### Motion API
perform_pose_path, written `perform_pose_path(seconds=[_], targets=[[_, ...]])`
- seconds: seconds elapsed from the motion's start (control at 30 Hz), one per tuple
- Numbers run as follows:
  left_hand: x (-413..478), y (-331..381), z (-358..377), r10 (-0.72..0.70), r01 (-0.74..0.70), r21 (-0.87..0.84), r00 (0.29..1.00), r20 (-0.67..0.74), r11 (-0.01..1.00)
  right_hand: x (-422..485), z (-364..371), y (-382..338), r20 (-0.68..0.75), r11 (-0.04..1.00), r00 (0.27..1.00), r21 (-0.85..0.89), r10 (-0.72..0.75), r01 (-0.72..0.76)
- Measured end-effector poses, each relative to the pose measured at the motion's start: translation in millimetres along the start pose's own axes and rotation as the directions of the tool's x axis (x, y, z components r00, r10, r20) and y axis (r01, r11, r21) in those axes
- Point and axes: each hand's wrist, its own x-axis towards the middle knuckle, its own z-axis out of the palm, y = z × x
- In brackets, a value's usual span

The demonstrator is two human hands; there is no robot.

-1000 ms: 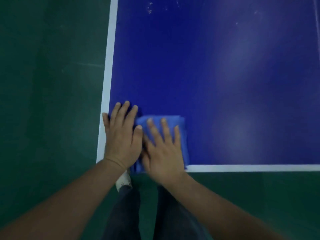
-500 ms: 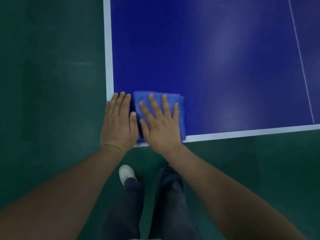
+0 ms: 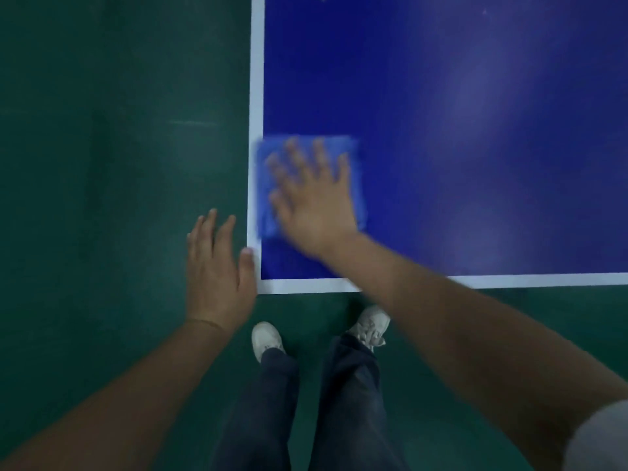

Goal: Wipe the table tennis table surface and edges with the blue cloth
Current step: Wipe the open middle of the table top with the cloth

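The blue table tennis table (image 3: 458, 137) fills the upper right, with white lines along its left and near edges meeting at the near-left corner. A folded blue cloth (image 3: 351, 154) lies flat on the table just inside the left line, a little back from the corner. My right hand (image 3: 314, 202) presses on the cloth with its fingers spread and straight; it is blurred by motion. My left hand (image 3: 217, 266) is off the table to the left of the corner, fingers straight, its thumb at the table's left edge.
Dark green floor (image 3: 119, 164) surrounds the table on the left and below. My legs in dark trousers and two white shoes (image 3: 266, 338) stand just in front of the table's near edge.
My left hand has come off the table and now sits beside the corner. My right hand has pushed the cloth farther from the near edge, against the left line.
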Motion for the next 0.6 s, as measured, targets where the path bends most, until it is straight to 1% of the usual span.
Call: perform_pose_path(seconds=[0.03, 0.07, 0.1, 0.13, 0.17, 0.2, 0.23, 0.27, 0.3, 0.33, 0.37, 0.4, 0.43, 0.47, 0.5, 0.53, 0.57, 0.6], targets=[[-3.6, -10.9, -4.9, -0.022, 0.022, -0.002, 1.0, 0.001, 1.0, -23.5, 1.8, -15.2, 0.027, 0.977, 0.977, 0.001, -0.213, 0.213], [-6.0, -19.6, -9.0, -0.032, 0.032, -0.002, 0.999, 0.003, 0.999, -43.4, 2.2, -13.2, 0.037, 0.925, 0.924, 0.011, -0.38, 0.38], [-7.8, -25.3, -11.8, -0.032, 0.032, -0.002, 0.999, 0.012, 0.999, -54.6, -0.6, 3.1, 0.052, 0.866, 0.865, 0.009, -0.499, 0.499], [-8.9, -27.6, -13.2, -0.023, 0.023, -0.009, 0.999, 0.029, 1.0, -54.7, -6.0, 26.1, 0.066, 0.84, 0.838, -0.003, -0.542, 0.543], [-9.3, -26.8, -13.7, -0.008, 0.009, -0.022, 0.999, 0.05, 1.0, -43.8, -10.3, 52.1, 0.062, 0.859, 0.859, -0.028, -0.508, 0.511], [-9.4, -23.8, -13.0, 0.01, -0.008, -0.033, 0.997, 0.072, 0.999, -23.5, -13.9, 76.8, 0.045, 0.913, 0.914, -0.058, -0.403, 0.405], [-9.5, -19.5, -11.3, 0.032, -0.028, -0.038, 0.995, 0.094, 0.999, 3.0, -18.0, 97.5, 0.041, 0.971, 0.975, -0.082, -0.22, 0.223], [-10.1, -14.8, -8.4, 0.051, -0.047, -0.043, 0.992, 0.112, 0.998, 32.1, -22.9, 112.5, 0.023, 0.996, 1.0, -0.093, 0.012, -0.009], [-10.8, -10.4, -5.5, 0.062, -0.056, -0.053, 0.991, 0.122, 0.997, 60.3, -27.9, 118.1, -0.008, 0.972, 0.973, -0.045, 0.229, -0.229], [-11.8, -7.2, -3.1, 0.063, -0.055, -0.067, 0.99, 0.126, 0.996, 85.5, -31.4, 113.6, -0.018, 0.924, 0.924, 0.033, 0.382, -0.381], [-12.9, -5.3, -1.2, 0.056, -0.046, -0.078, 0.991, 0.125, 0.996, 105.1, -31.8, 100.3, -0.012, 0.891, 0.894, 0.087, 0.448, -0.445], [-14.1, -4.6, 0.0, 0.049, -0.039, -0.083, 0.991, 0.123, 0.996, 116.6, -27.8, 81.2, -0.007, 0.896, 0.9, 0.097, 0.435, -0.433], [-15.2, -4.7, 0.4, 0.048, -0.037, -0.087, 0.991, 0.124, 0.996, 118.6, -20.8, 58.0, -0.015, 0.932, 0.934, 0.077, 0.356, -0.354], [-16.5, -5.6, 0.0, 0.05, -0.038, -0.094, 0.991, 0.124, 0.995, 107.6, -13.3, 31.4, -0.031, 0.973, 0.973, 0.048, 0.228, -0.226], [-17.4, -7.2, -1.0, 0.051, -0.039, -0.106, 0.992, 0.117, 0.994, 82.5, -7.2, 4.4, -0.03, 0.997, 0.996, 0.025, 0.079, -0.078], [-18.0, -9.0, -2.2, 0.049, -0.036, -0.122, 0.994, 0.1, 0.992, 47.1, -0.9, -15.6, -0.012, 0.997, 0.997, 0.001, -0.081, 0.081], [-18.5, -11.1, -4.1, 0.04, -0.029, -0.139, 0.996, 0.077, 0.99, 5.5, 4.2, -26.8, 0.013, 0.974, 0.974, 0.001, -0.225, 0.225], [-18.0, -13.6, -6.0, 0.029, -0.021, -0.152, 0.998, 0.051, 0.988, -33.5, 7.3, -27.3, 0.014, 0.943, 0.943, 0.021, -0.332, 0.331]])
